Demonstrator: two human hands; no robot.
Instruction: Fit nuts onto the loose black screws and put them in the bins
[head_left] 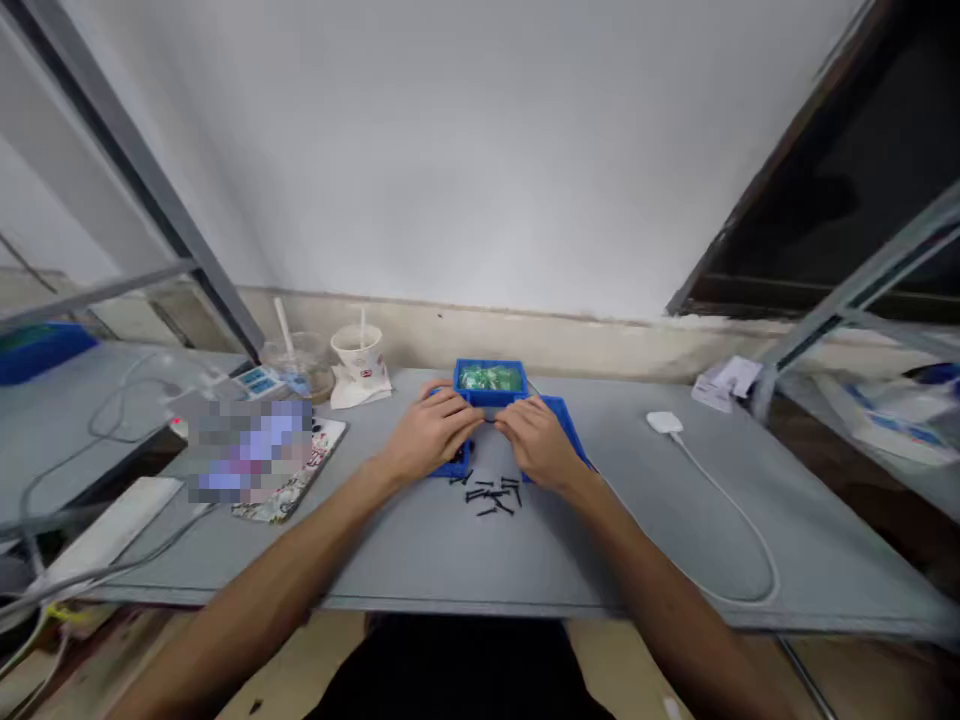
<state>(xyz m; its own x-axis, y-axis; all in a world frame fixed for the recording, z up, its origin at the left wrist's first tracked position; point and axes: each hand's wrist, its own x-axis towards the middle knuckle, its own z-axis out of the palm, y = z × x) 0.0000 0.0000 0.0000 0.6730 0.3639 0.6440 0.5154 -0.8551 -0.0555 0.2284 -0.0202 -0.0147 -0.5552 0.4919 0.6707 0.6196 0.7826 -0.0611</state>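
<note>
My left hand [431,430] and my right hand [536,440] are closed in pinches, their fingertips almost meeting. Between them is a thin, small dark piece [490,415], mostly covered by the fingers. Just below, several short black pieces that look like screws [495,495] lie loose on the grey table [480,570]. A left blue bin [455,467] with dark small parts inside is partly hidden under my left hand. Behind my right hand stands a right blue bin [562,420]. At the back, a blue bin [491,365] holds green items in clear wrapping.
At left are a paper cup [360,350] with a straw, a clear plastic cup [311,370], a patterned flat object [300,480] and a white power strip [112,525]. A white charger [664,423] with its cable lies at right. Metal frame posts flank the table; a wall stands behind.
</note>
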